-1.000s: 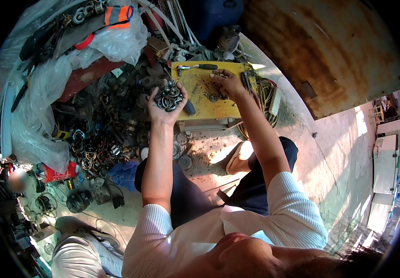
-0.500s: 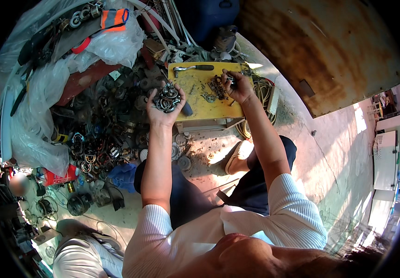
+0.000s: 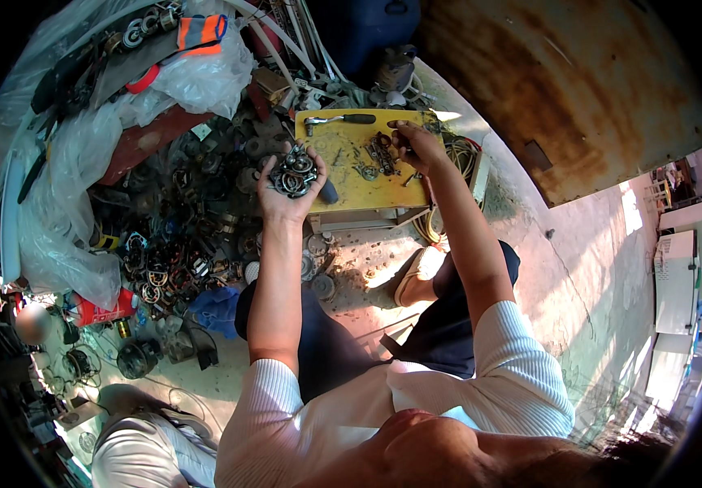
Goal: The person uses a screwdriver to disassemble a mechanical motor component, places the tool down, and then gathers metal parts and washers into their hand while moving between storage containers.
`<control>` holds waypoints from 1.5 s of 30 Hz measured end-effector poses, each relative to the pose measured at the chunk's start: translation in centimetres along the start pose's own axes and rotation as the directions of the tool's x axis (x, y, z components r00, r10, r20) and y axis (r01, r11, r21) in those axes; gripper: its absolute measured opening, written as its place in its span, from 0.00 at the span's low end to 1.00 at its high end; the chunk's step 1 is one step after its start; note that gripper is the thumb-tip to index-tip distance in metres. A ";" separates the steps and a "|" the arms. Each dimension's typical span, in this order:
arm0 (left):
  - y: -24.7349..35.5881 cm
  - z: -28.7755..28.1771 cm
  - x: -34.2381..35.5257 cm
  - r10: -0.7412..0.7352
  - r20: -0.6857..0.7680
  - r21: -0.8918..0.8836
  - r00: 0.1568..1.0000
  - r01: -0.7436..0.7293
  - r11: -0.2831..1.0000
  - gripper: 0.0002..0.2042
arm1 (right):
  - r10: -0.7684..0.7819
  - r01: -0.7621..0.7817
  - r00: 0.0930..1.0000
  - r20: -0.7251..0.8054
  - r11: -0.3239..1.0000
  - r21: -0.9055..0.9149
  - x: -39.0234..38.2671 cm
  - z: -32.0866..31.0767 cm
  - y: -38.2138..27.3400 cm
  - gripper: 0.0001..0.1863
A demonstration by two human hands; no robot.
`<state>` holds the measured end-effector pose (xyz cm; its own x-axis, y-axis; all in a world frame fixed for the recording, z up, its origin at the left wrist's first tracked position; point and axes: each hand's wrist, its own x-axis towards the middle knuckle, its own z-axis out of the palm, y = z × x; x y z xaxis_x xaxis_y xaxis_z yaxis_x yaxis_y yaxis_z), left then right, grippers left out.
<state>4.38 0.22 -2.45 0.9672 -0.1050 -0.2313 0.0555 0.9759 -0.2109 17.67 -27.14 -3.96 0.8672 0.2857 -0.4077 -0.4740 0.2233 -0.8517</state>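
My left hand is cupped, palm up, around a heap of small metal parts, some of them ring-shaped, dark and shiny. It is beside the left edge of a low yellow-topped table. Over the table's right side is my right hand, its fingers curled together; what they hold, if anything, is hidden. Just left of those fingers lies a small pile of dark and rusty metal parts. A ratchet wrench with a black handle rests along the table's far edge.
Dirty machine parts crowd the ground to my left, below clear plastic sheeting. Coiled hose is by the table's right side. A large rusty panel stands far right. At lower left, another person's light-trousered leg shows.
My right hand has shifted slightly and turned, so the metal piece seen at its fingers before is no longer visible. My left hand stays put with its heap.
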 end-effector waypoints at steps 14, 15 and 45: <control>0.2 0.0 -0.1 0.007 -0.007 -0.006 1.000 -0.007 1.000 0.17 | -0.364 0.115 0.930 0.047 0.169 -0.979 2.5 1.7 -0.6 0.19; 0.3 0.0 -0.1 0.013 -0.010 -0.006 1.000 -0.013 1.000 0.17 | -0.351 0.124 0.934 0.068 0.139 -0.983 2.5 1.8 -0.5 0.20; 0.0 -0.1 0.3 0.012 -0.020 0.020 1.000 -0.011 1.000 0.17 | -0.246 0.263 0.955 0.167 0.436 -0.861 -4.3 3.7 2.1 0.16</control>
<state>4.64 0.16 -2.56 0.9626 -0.0974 -0.2527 0.0495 0.9807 -0.1894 12.40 -24.45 -2.82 0.9192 0.3736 -0.1246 0.1526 -0.6295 -0.7618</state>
